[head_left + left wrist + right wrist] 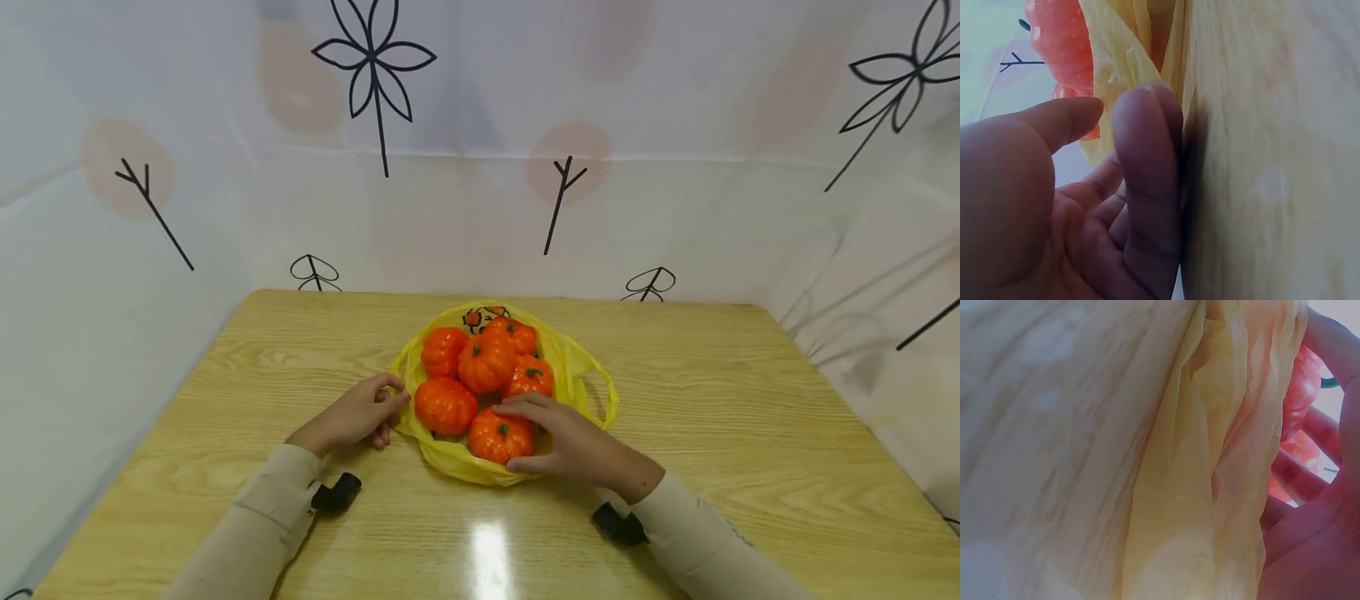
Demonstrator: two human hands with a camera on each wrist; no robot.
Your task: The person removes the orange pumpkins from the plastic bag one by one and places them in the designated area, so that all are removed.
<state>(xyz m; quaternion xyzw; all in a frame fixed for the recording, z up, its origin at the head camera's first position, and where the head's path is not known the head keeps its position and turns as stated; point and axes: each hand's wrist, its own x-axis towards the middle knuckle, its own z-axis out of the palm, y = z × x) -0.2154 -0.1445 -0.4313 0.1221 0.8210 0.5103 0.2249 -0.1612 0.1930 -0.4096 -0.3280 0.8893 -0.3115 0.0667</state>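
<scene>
Left sleeve [251, 525]: beige, reaching in from the lower left, with a black wrist piece [337, 493] showing at its cuff.
Left hand [360, 415]: relaxed and unclenched, fingers gently bent, thumb apart from forefinger. It is just beside the left edge of a yellow plastic bag [573, 362]; I cannot tell whether the thumb touches it.
Yellow plastic bag: mouth up at the middle of the wooden table [720, 383], a handle loop on either side and a cartoon print [474, 319] inside its far wall.
Pumpkins on the left of the bag: two, small, shiny and orange, one behind [442, 352] and one nearer [445, 407].
Pumpkins in the middle: a green-stemmed one [487, 364] sitting high, another [517, 333] behind it, and a front pumpkin [500, 437] near the close rim.
Pumpkin on the right: one [529, 377] against the bag's right side.
Right hand [573, 440]: fingers over the far side of the front pumpkin, thumb at its near side; I cannot tell whether it grips or only rests there.
Right sleeve [712, 546]: beige, with another black wrist piece [620, 525].
Full width behind: white cloth [465, 217] with black plant drawings.
</scene>
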